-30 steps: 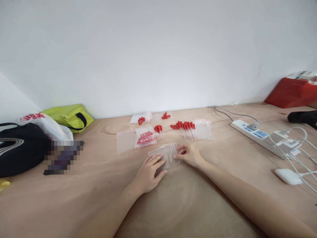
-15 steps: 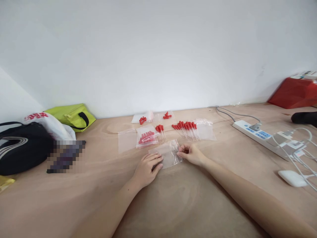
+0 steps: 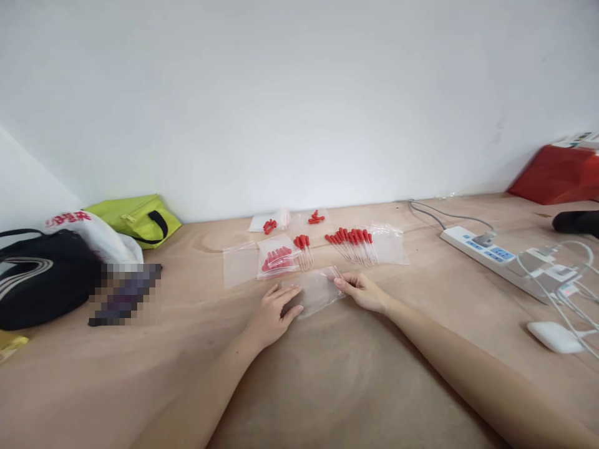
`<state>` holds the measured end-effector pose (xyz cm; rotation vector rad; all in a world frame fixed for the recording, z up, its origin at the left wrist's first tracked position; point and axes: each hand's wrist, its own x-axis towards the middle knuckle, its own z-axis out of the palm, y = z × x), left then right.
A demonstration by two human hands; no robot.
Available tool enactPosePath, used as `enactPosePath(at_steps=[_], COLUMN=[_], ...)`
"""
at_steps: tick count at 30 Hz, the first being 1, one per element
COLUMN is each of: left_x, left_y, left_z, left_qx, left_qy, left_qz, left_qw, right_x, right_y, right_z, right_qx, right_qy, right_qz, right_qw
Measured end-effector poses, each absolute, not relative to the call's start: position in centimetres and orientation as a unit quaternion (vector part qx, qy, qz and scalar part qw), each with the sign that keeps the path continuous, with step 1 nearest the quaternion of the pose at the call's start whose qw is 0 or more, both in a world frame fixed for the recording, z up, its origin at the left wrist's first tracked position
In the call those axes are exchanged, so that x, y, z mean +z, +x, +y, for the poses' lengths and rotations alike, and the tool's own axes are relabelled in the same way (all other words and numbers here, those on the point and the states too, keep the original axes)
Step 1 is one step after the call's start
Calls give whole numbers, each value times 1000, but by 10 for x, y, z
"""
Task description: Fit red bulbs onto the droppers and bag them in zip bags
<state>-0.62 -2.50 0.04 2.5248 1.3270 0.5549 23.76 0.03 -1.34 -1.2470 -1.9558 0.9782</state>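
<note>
A clear zip bag (image 3: 318,293) lies flat on the table in front of me. My left hand (image 3: 272,313) rests at its left edge with the fingers stretched out. The thumb and fingers of my right hand (image 3: 362,291) pinch the bag's right edge, by the zip strip. Just beyond it are a few red-bulbed droppers (image 3: 304,244) and a larger fan of droppers (image 3: 353,240). To their left lies a clear bag of red rubber bulbs (image 3: 279,257). Loose red bulbs (image 3: 316,217) sit in small piles farther back.
Another clear bag (image 3: 241,265) lies at the left and one more bag (image 3: 390,244) at the right of the droppers. A power strip (image 3: 486,252) with tangled cables and a white charger (image 3: 555,337) are on the right. A black bag (image 3: 47,280) and a green bag (image 3: 135,218) stand left.
My left hand has slid slightly left along the bag. My right hand still pinches the right edge, and the zip end now lies flatter.
</note>
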Motion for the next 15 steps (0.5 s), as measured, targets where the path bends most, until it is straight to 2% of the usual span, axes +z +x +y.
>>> enactPosePath(at_steps=[3,8,15], left_x=[0,0,-1], left_y=[-9,-9,-10], left_z=[-23,-22,-24], left_qx=[189,194,188], left_qy=[859,860,864], left_qz=[460,456,453], left_qw=[121,121,115], right_x=[-15,-2,14], right_y=[237,227,169], right_z=[2,19,66], right_qx=[316,143,125], right_qy=[-510,-625,-649], right_qz=[-738,-698,-714], right_qw=[310,319,231])
